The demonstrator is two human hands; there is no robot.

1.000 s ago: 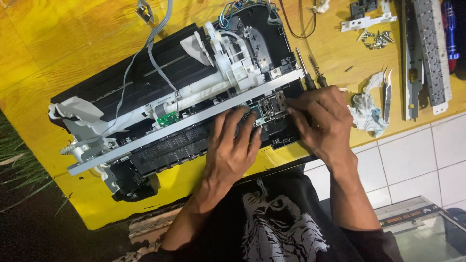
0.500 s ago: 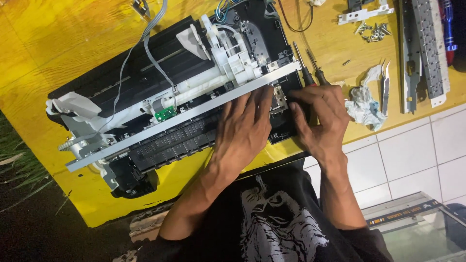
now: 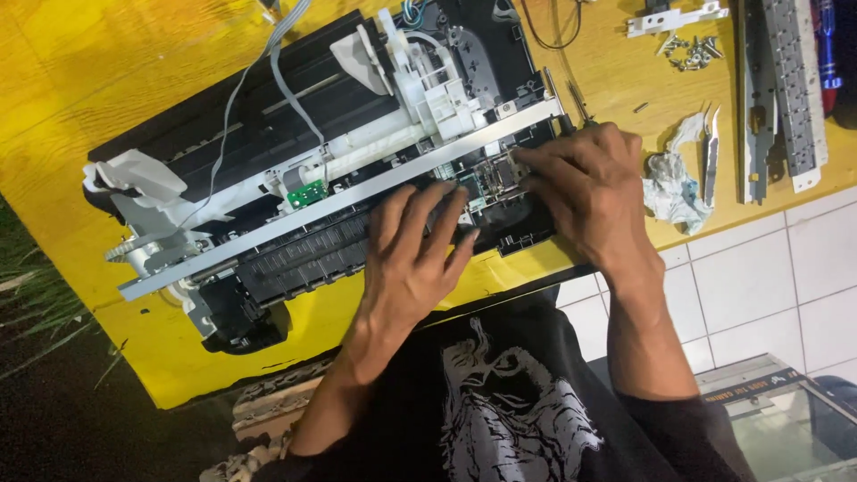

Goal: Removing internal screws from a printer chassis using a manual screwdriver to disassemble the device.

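Pressing, not clasping: left hand (image 3: pixel 412 254) flat, fingers spread on black front edge of opened printer chassis (image 3: pixel 295 170); nothing held. Lying diagonally on yellow table (image 3: pixel 80 80), white gear end far left, grey metal rail (image 3: pixel 339 201) running along length, small green circuit board (image 3: pixel 306 194) just above rail. Right hand (image 3: pixel 594 192) curled over carriage part (image 3: pixel 494 174) at chassis right end, fingertips on it; full grasp unclear. Crumpled tissue (image 3: pixel 669 183) beside, tweezers (image 3: pixel 711 152), screws (image 3: pixel 689 49), grey strips (image 3: pixel 790 89) further right.

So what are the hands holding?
Nothing is lifted. The left hand presses flat on the open printer; the right hand's fingertips touch its carriage.
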